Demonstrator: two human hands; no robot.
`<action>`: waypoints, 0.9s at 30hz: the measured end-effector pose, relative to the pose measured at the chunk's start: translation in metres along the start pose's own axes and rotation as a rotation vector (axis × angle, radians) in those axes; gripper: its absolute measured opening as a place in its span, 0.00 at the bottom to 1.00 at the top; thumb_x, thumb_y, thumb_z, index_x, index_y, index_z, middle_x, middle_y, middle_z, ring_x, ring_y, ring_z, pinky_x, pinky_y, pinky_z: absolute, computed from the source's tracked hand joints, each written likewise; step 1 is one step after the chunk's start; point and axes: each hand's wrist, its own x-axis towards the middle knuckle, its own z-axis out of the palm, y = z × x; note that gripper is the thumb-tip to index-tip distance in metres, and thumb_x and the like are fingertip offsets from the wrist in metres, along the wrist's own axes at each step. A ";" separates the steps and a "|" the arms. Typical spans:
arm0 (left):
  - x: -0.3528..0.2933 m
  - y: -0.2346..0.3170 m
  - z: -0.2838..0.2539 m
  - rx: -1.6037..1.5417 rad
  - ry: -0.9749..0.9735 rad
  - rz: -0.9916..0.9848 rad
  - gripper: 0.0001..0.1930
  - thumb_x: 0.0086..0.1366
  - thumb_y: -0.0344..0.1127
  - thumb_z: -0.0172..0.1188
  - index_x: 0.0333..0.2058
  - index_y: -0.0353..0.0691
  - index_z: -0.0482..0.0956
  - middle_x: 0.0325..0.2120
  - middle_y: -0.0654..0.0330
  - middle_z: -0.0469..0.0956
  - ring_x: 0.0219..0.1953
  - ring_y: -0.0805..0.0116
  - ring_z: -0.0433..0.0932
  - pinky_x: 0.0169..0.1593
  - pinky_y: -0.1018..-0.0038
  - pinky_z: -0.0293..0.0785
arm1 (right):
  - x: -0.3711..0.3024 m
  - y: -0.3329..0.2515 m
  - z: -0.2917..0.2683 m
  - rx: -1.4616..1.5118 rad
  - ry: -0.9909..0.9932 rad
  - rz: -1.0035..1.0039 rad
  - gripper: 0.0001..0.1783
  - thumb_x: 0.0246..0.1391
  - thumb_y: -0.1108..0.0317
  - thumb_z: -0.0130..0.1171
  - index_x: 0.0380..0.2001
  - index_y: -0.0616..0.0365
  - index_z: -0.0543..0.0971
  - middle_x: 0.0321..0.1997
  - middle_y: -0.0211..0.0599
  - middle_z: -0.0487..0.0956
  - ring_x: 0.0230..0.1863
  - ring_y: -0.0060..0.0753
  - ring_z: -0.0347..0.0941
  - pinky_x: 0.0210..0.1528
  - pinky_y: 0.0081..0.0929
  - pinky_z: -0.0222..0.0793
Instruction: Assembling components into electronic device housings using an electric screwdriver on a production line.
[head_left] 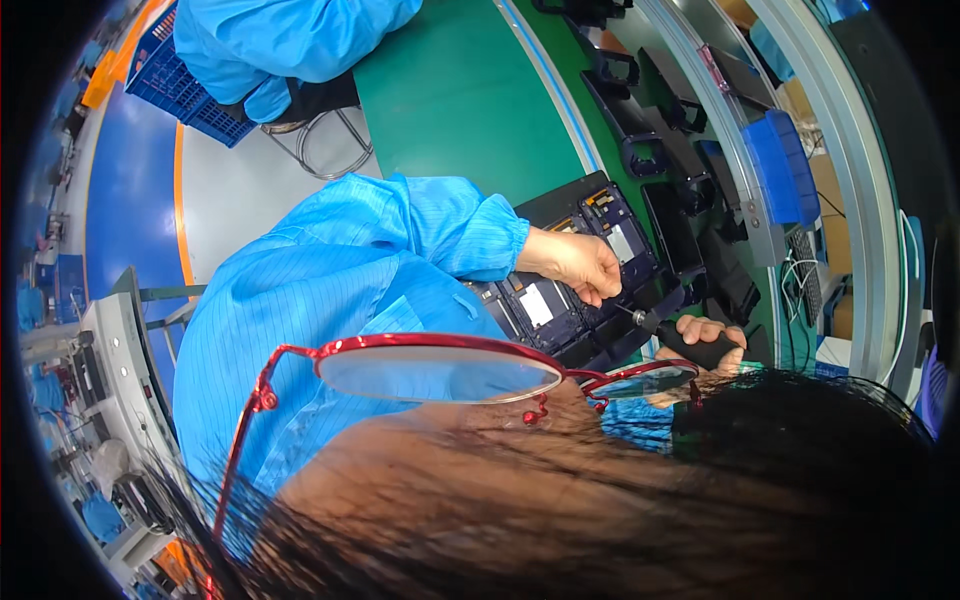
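Observation:
My left hand [583, 264] reaches in from the blue sleeve, its fingers pinched together over dark electronic housings [585, 322] on the bench. Whatever sits between those fingertips is too small to make out. My right hand [708, 330] is wrapped round a black screwdriver [692, 345], whose metal tip points left toward the housings, just below my left fingertips. White panels [536, 304] and small yellowish parts [600, 199] show inside the housings. Part of the right hand and the nearer edge of the housings are hidden behind a red glasses frame.
The green bench top [460, 100] stretches away. Several black plastic parts [640, 150] lie along its right side, beside a metal rail with a blue bin [782, 165]. At the far left, another person in blue [290, 40] sits near a blue crate [190, 95].

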 end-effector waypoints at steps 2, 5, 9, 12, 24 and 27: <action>0.002 0.005 0.003 -0.015 -0.017 -0.017 0.08 0.60 0.33 0.60 0.30 0.33 0.76 0.24 0.59 0.76 0.27 0.70 0.78 0.31 0.77 0.76 | -0.002 0.000 0.004 0.042 0.032 -0.012 0.15 0.52 0.52 0.50 0.34 0.51 0.71 0.21 0.30 0.67 0.20 0.25 0.61 0.24 0.26 0.57; 0.010 0.007 0.003 0.114 0.042 0.001 0.14 0.63 0.42 0.56 0.32 0.34 0.78 0.25 0.59 0.77 0.27 0.70 0.79 0.32 0.77 0.77 | 0.001 -0.003 0.008 0.144 0.112 -0.072 0.18 0.48 0.48 0.51 0.32 0.50 0.72 0.20 0.29 0.64 0.18 0.24 0.57 0.23 0.27 0.55; -0.001 0.001 -0.014 0.031 0.098 -0.008 0.21 0.66 0.50 0.51 0.35 0.33 0.76 0.26 0.59 0.76 0.28 0.70 0.78 0.34 0.77 0.77 | 0.013 0.013 0.010 0.190 0.074 -0.070 0.16 0.49 0.50 0.49 0.33 0.49 0.72 0.20 0.33 0.69 0.18 0.30 0.62 0.22 0.32 0.60; 0.006 0.004 -0.016 -0.021 0.014 -0.038 0.20 0.67 0.48 0.50 0.38 0.33 0.75 0.27 0.61 0.76 0.30 0.71 0.77 0.36 0.78 0.75 | 0.011 0.015 0.010 0.118 0.105 -0.116 0.16 0.51 0.53 0.50 0.37 0.52 0.70 0.21 0.36 0.69 0.19 0.33 0.65 0.25 0.36 0.63; 0.007 0.003 -0.010 0.003 -0.026 -0.038 0.18 0.68 0.45 0.48 0.38 0.32 0.75 0.27 0.61 0.76 0.31 0.72 0.76 0.38 0.78 0.75 | 0.007 0.019 0.003 -0.078 0.163 -0.171 0.17 0.48 0.51 0.52 0.34 0.52 0.71 0.19 0.35 0.69 0.18 0.33 0.65 0.25 0.38 0.63; 0.006 0.003 -0.010 0.006 -0.028 -0.039 0.18 0.69 0.45 0.48 0.38 0.33 0.75 0.26 0.61 0.76 0.30 0.72 0.76 0.37 0.78 0.75 | 0.006 0.021 0.003 -0.070 0.151 -0.170 0.17 0.48 0.51 0.51 0.34 0.52 0.71 0.19 0.35 0.69 0.18 0.32 0.65 0.25 0.38 0.63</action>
